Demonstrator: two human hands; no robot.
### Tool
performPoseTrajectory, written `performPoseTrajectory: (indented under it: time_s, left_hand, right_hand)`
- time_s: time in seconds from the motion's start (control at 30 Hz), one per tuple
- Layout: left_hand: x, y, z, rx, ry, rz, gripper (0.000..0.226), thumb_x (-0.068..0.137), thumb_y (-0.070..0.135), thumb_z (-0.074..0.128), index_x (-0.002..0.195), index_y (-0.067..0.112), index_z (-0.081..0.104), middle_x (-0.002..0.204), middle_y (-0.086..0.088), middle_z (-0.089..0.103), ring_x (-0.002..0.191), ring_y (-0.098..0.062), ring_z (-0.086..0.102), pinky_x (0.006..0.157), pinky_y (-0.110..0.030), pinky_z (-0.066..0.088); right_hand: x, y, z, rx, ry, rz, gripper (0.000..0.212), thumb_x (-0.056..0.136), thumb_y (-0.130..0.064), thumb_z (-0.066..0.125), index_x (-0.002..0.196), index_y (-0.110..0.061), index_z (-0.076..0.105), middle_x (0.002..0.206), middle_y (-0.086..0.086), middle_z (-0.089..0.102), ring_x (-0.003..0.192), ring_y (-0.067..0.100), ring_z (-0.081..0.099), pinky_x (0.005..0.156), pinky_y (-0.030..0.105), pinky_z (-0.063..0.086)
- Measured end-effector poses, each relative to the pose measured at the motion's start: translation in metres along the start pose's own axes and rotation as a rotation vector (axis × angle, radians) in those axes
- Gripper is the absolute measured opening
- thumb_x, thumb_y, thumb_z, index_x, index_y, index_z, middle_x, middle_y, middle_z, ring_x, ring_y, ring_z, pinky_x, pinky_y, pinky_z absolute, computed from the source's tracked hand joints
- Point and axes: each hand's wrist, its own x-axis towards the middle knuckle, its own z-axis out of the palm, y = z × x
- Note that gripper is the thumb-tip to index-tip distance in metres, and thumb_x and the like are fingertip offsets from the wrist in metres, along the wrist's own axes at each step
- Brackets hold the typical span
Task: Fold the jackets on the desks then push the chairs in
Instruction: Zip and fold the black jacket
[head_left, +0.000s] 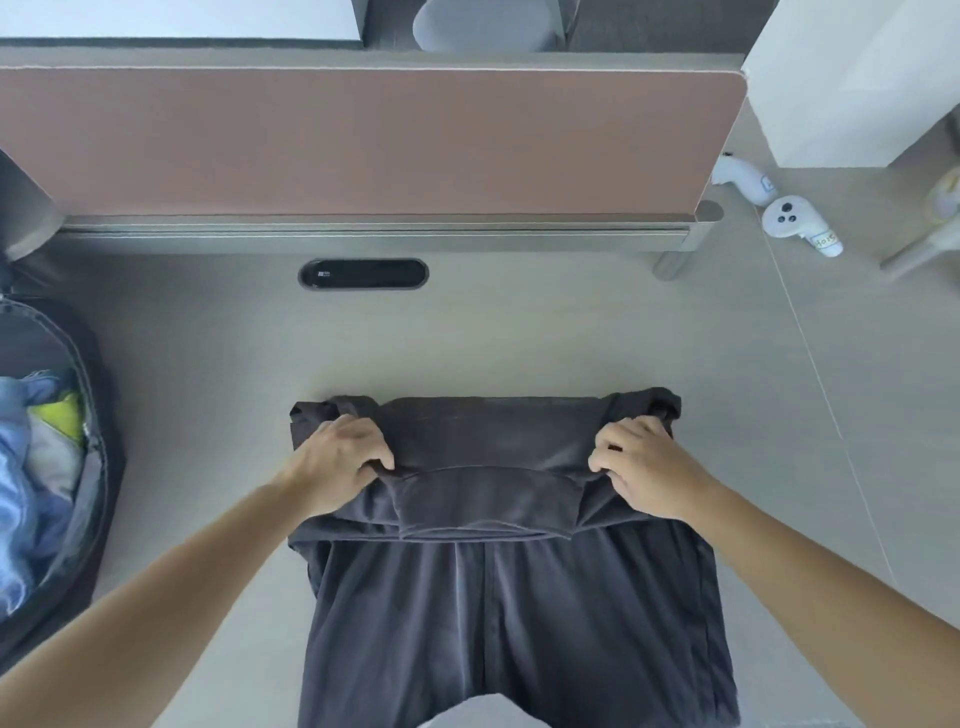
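A dark grey jacket (519, 613) lies flat on the light desk (218, 364), its lower part hanging over the near edge. Its far end is folded back toward me into a thick band. My left hand (340, 457) grips the left end of that folded band, fingers curled into the cloth. My right hand (644, 467) pinches the band's right end in the same way. Both forearms reach in from the bottom corners. No chair shows clearly in this view.
An open dark backpack (78, 467) with blue and yellow-green cloth inside lies at the left edge. A brown divider panel (363, 140) runs along the desk's back, with a black cable slot (363, 274) before it. Two white controllers (795, 221) lie at the right rear.
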Motion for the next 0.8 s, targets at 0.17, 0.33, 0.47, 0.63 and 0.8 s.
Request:
performPoseTrajectory:
  time_s: [0.17, 0.33, 0.47, 0.63, 0.8]
  left_hand:
    - [-0.012, 0.015, 0.007, 0.048, 0.08, -0.248, 0.032, 0.063, -0.007, 0.058, 0.072, 0.023, 0.067, 0.096, 0.005, 0.061, 0.095, -0.029, 0.055, 0.084, -0.05, 0.045]
    - [0.008, 0.018, -0.011, 0.065, -0.063, -0.622, 0.047, 0.077, 0.005, 0.059, 0.119, 0.024, 0.06, 0.14, 0.0, 0.046, 0.133, -0.033, 0.033, 0.109, -0.046, 0.028]
    - [0.021, 0.007, -0.015, 0.274, -0.294, -0.629, 0.077, 0.083, 0.011, 0.056, 0.15, 0.036, 0.029, 0.155, 0.005, 0.034, 0.142, -0.028, 0.017, 0.112, -0.048, 0.022]
    - [0.033, -0.008, -0.014, 0.492, -0.345, -0.623, 0.061, 0.086, 0.019, 0.059, 0.144, 0.03, 0.042, 0.141, -0.005, 0.043, 0.134, -0.029, 0.03, 0.109, -0.047, 0.027]
    - [0.042, -0.021, -0.011, 0.629, -0.397, -0.439, 0.035, 0.089, 0.011, 0.055, 0.121, 0.026, 0.055, 0.105, 0.005, 0.051, 0.106, -0.02, 0.054, 0.102, -0.039, 0.035]
  right_hand:
    - [0.013, -0.012, -0.012, -0.077, 0.123, 0.182, 0.017, 0.066, -0.007, 0.07, 0.079, -0.015, 0.063, 0.086, 0.001, 0.06, 0.076, 0.03, 0.059, 0.077, 0.045, 0.038]
    - [0.035, -0.016, -0.011, -0.087, -0.039, 0.569, 0.033, 0.095, -0.036, 0.056, 0.123, -0.02, 0.059, 0.132, 0.009, 0.054, 0.119, 0.036, 0.049, 0.098, 0.056, 0.035]
    - [0.034, -0.002, -0.01, 0.023, -0.294, 0.626, 0.056, 0.097, -0.028, 0.044, 0.151, -0.025, 0.029, 0.157, 0.008, 0.023, 0.145, 0.033, 0.015, 0.118, 0.048, 0.015]
    - [0.026, 0.026, -0.017, 0.03, -0.35, 0.56, 0.067, 0.092, -0.017, 0.054, 0.153, -0.03, 0.029, 0.15, 0.001, 0.034, 0.14, 0.027, 0.028, 0.112, 0.042, 0.033]
    - [0.041, 0.051, -0.009, 0.011, -0.307, 0.613, 0.051, 0.094, 0.0, 0.048, 0.136, -0.028, 0.056, 0.119, 0.0, 0.054, 0.114, 0.024, 0.049, 0.08, 0.04, 0.054]
